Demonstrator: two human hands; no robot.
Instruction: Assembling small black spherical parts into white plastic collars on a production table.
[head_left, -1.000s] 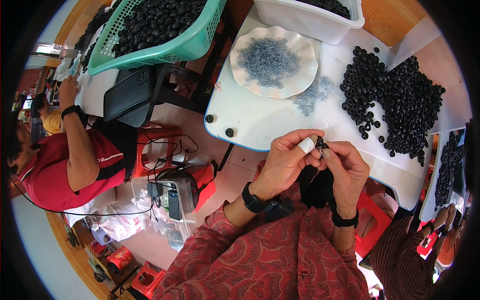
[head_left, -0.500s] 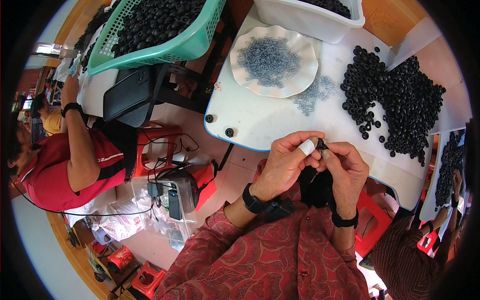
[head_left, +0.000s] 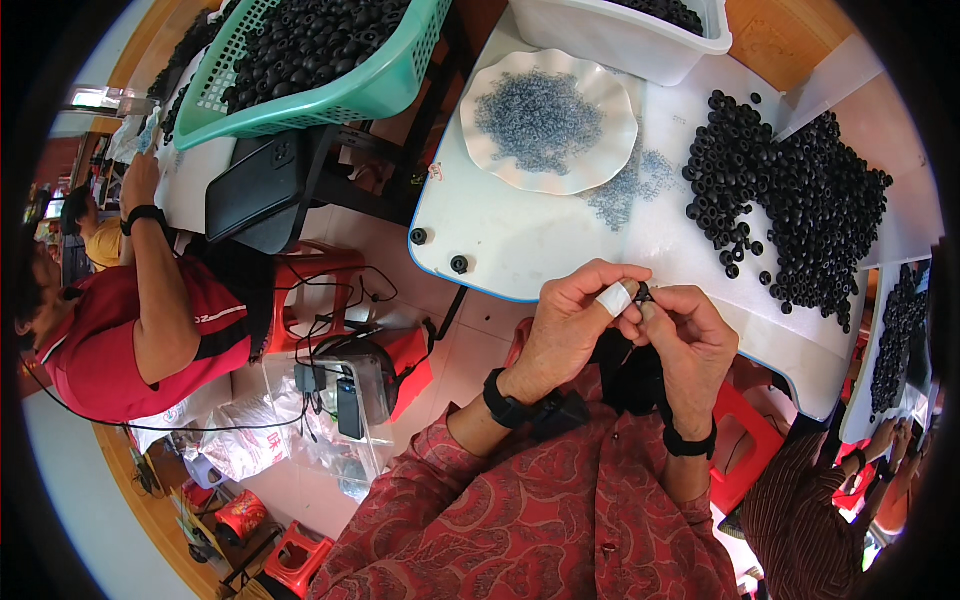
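Close to the front edge of the table, my left hand (head_left: 568,322) and my right hand (head_left: 697,345) meet fingertip to fingertip. Between them they pinch a small black ring-shaped piece (head_left: 643,294), mostly covered by the fingers. White tape (head_left: 613,298) wraps my left thumb. Beyond my right hand lies a big heap of similar black pieces (head_left: 825,225). A pale scalloped plate (head_left: 622,118) farther back holds many tiny clear bluish rings (head_left: 538,120), and more of these rings (head_left: 620,198) are scattered beside it.
Two black pieces, one (head_left: 419,236) and another (head_left: 459,265), sit by the table's left edge. A white bin (head_left: 610,42) and a green basket (head_left: 400,85) of black pieces stand at the back. Co-workers sit left, in a red shirt (head_left: 140,330), and right, in a striped shirt (head_left: 800,510).
My fingertips have shifted slightly around the black piece, both hands staying in place. At the right, the co-worker's hand has drawn back from the black pieces toward the near side.
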